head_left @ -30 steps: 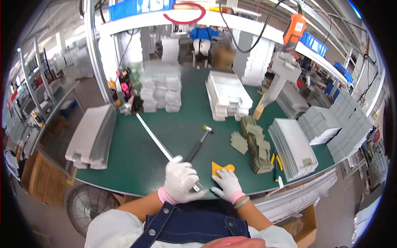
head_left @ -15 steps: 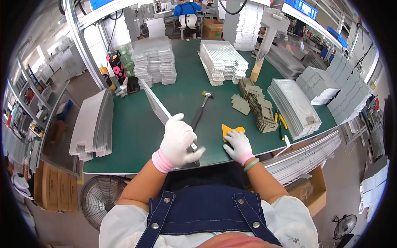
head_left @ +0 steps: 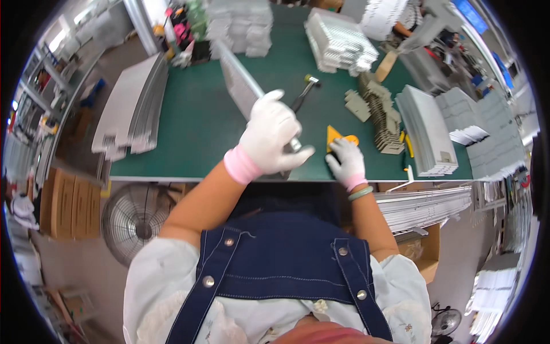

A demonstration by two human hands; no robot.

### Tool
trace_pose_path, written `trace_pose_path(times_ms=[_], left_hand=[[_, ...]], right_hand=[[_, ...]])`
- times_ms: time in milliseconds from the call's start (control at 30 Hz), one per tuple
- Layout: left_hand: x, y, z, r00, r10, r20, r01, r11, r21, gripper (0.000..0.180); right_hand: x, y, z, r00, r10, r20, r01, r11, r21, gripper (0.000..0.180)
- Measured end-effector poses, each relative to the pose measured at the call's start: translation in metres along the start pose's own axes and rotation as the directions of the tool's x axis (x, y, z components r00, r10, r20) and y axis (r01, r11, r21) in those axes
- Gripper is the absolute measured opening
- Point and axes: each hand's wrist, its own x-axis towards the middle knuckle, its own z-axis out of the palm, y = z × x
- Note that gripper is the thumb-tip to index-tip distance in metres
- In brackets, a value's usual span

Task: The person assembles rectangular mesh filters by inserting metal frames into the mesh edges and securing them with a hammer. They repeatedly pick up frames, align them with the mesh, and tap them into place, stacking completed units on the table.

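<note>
My left hand [head_left: 269, 135], in a white glove with a pink cuff, is closed around a long thin grey metal panel [head_left: 238, 80]. The panel stands on its narrow edge and slants away from me to the far left; its near end is partly hidden by the glove. My right hand [head_left: 348, 160], gloved alike, rests with its fingertips over a flat yellow triangular scraper [head_left: 334, 137] on the green tabletop. Its thumb is spread apart from the fingers. Between the hands, farther back, lies a hammer [head_left: 309, 84] with a dark handle, partly behind my left hand.
Grey panels [head_left: 129, 109] are stacked at the left, more white panels [head_left: 427, 129] at the right. A row of olive-grey plates [head_left: 381, 114] stands beside yellow-handled pliers [head_left: 408, 146]. Transparent-looking trays [head_left: 240, 26] and a silvery stack [head_left: 341, 40] are at the back.
My view has tilted down, so the table sits higher in the picture. Both hands keep nearly the same places, the left on the panel, the right at the scraper.
</note>
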Motion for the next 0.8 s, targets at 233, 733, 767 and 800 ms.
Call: trace_pose_path(times_ms=[233,733,767,800], left_hand=[[-0.003,-0.002,-0.001,0.995,0.057,-0.086,-0.057,0.998,0.002,0.029],[-0.009,0.002,0.0,0.994,-0.03,-0.102,0.035,0.998,0.05,0.038],[-0.011,0.002,0.001,0.995,-0.031,-0.091,0.035,0.999,0.039,0.037],[-0.012,0.001,0.001,0.996,-0.033,-0.081,0.036,0.999,0.034,0.037]], right_hand=[[0.003,-0.003,0.002,1.0,0.0,0.001,0.0,0.999,0.036,0.036],[0.07,-0.02,0.021,0.958,0.273,-0.085,-0.227,0.907,0.353,0.034],[0.095,-0.03,0.025,0.94,0.341,0.0,-0.32,0.882,0.347,0.039],[0.122,-0.039,0.034,0.913,0.4,0.084,-0.404,0.851,0.335,0.044]])
